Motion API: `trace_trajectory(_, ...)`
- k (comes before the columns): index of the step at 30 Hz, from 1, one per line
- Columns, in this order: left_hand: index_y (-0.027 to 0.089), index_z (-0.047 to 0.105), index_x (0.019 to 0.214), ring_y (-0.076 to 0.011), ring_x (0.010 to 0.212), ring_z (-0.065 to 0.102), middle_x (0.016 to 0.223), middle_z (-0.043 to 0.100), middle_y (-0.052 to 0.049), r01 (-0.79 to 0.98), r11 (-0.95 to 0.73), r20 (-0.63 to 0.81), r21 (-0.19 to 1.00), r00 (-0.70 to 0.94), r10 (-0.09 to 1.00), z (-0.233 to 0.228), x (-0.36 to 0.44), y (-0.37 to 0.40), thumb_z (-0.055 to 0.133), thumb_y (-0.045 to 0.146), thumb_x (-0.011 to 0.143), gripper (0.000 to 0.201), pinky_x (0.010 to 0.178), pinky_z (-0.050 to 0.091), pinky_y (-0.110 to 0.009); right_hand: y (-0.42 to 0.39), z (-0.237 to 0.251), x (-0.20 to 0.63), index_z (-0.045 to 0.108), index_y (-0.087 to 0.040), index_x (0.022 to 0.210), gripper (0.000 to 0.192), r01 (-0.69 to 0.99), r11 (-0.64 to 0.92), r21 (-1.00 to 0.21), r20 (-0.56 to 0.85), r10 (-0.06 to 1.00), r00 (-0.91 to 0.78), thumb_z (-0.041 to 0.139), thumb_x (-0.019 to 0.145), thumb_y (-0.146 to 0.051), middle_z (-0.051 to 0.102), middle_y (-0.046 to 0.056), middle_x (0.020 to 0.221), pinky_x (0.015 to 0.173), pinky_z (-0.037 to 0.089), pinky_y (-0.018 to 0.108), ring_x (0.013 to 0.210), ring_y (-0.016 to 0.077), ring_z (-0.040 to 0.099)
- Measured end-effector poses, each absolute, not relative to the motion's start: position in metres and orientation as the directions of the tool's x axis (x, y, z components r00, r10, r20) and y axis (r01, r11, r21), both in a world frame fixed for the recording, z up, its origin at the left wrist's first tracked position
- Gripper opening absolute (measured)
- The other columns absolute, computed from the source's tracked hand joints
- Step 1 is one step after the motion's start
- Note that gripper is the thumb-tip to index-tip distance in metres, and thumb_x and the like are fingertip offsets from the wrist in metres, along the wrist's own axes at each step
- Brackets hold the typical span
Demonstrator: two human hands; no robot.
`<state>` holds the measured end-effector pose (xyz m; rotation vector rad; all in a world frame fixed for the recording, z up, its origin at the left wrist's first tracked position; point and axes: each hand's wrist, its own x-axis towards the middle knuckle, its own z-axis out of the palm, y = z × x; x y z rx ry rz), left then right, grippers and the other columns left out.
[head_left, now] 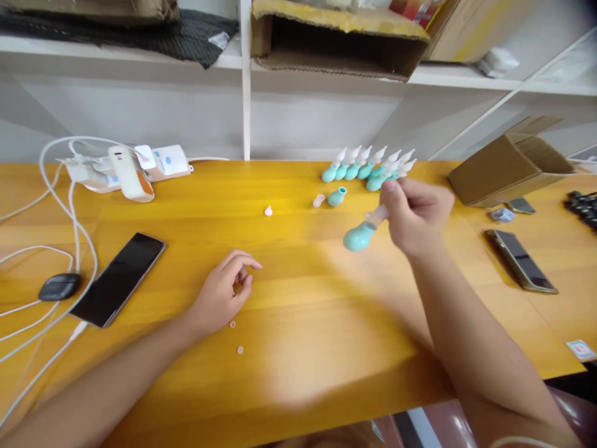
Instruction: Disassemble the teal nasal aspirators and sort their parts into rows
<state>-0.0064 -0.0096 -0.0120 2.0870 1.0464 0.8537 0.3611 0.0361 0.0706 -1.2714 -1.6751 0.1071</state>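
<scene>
Right hand (416,214) holds teal bulb (359,237) before bulb row (368,167).

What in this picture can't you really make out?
- Head view: the teal bulb piece in the right hand is motion-blurred; its tip is hidden by the fingers.
- Two tiny pink bits near the left hand: too small to identify.
- Black items: cut off by the right edge.

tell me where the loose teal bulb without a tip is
In the head view the loose teal bulb lies on the table right of centre, beside a clear tip, just in front of the row of finished droppers.
</scene>
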Motion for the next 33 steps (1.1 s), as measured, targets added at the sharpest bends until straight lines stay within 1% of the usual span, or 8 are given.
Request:
trace_trajectory(2,0.024,0.062,0.116,-0.0117,0.082,0.062,0.110,0.065,-0.002,0.414,-0.470,0.253,0.779,0.477,0.841,-0.012,-0.007,-0.010,0.053,0.007,0.100,0.025,0.074,0.052,-0.025,0.055,0.091,0.386,0.036,-0.020,0.058,0.058,0.819,0.429,-0.381,0.730,0.683,-0.018,0.062,0.105,-0.044,0.027,-0.003,0.056,0.056,0.020,0.032,0.054,0.0100,0.025)
trace_trajectory(4,0.024,0.062,0.114,-0.0119,0.082,0.063,0.108,0.066,-0.001,0.407,-0.465,0.248,0.786,0.481,0.841,-0.012,-0.006,-0.010,0.053,0.008,0.100,0.023,0.074,0.053,-0.025,0.073,0.108,0.408,0.038,-0.020,0.060,0.051,0.916,0.305,-0.261,0.745,0.667,-0.010,0.065,0.101,-0.034,0.024,-0.005,0.057,0.058,0.021,0.032,0.056,0.0093,0.023)
trace_trajectory(9,0.024,0.063,0.111,-0.0120,0.084,0.065,0.104,0.068,0.000,0.419,-0.448,0.228,0.790,0.478,0.848,-0.013,-0.006,-0.010,0.056,0.010,0.100,0.020,0.078,0.055,-0.025,0.110,0.123,0.440,0.037,-0.022,0.066,0.046,0.959,-0.136,-0.248,0.630,0.730,0.266,0.066,0.101,-0.023,0.033,-0.005,0.061,0.067,0.026,0.035,0.061,0.0108,0.025)
trace_trajectory(12,0.025,0.063,0.112,-0.0117,0.084,0.066,0.103,0.070,0.001,0.425,-0.432,0.207,0.795,0.480,0.853,-0.014,-0.007,-0.010,0.055,0.010,0.101,0.021,0.078,0.055,-0.025,0.128,0.114,0.446,0.042,-0.022,0.070,0.043,0.937,-0.270,-0.223,0.535,0.770,0.349,0.065,0.105,-0.027,0.045,-0.002,0.065,0.071,0.027,0.036,0.064,0.0125,0.024)
trace_trajectory(15,0.025,0.063,0.113,-0.0123,0.086,0.067,0.102,0.072,0.001,0.428,-0.419,0.189,0.801,0.483,0.855,-0.015,-0.007,-0.009,0.054,0.010,0.102,0.021,0.079,0.055,-0.025,0.141,0.097,0.450,0.056,-0.021,0.078,0.033,0.918,-0.364,-0.155,0.464,0.793,0.393,0.066,0.107,-0.033,0.060,0.005,0.075,0.074,0.028,0.037,0.067,0.0149,0.025)
trace_trajectory(17,0.025,0.064,0.114,-0.0125,0.087,0.068,0.103,0.072,0.001,0.435,-0.414,0.180,0.800,0.484,0.856,-0.014,-0.007,-0.009,0.053,0.010,0.103,0.021,0.080,0.055,-0.025,0.147,0.085,0.451,0.067,-0.020,0.089,0.026,0.909,-0.404,-0.103,0.441,0.800,0.406,0.064,0.108,-0.037,0.068,0.010,0.085,0.074,0.028,0.037,0.069,0.0166,0.031)
trace_trajectory(21,0.025,0.065,0.113,-0.0124,0.088,0.069,0.103,0.073,0.001,0.455,-0.407,0.165,0.792,0.482,0.861,-0.014,-0.007,-0.009,0.055,0.013,0.105,0.017,0.082,0.056,-0.026,0.154,0.068,0.455,0.077,-0.016,0.109,0.034,0.904,-0.424,-0.055,0.439,0.803,0.403,0.057,0.112,-0.044,0.076,0.018,0.106,0.073,0.025,0.038,0.079,0.0189,0.048)
trace_trajectory(33,0.027,0.067,0.111,-0.0121,0.090,0.071,0.103,0.075,0.003,0.486,-0.368,0.129,0.793,0.456,0.881,-0.015,-0.009,-0.011,0.062,0.015,0.103,0.015,0.085,0.059,-0.025,0.168,0.030,0.451,0.068,-0.014,0.129,0.046,0.918,-0.393,0.048,0.453,0.828,0.331,0.043,0.119,-0.051,0.069,0.018,0.133,0.076,0.020,0.039,0.097,0.0202,0.060)
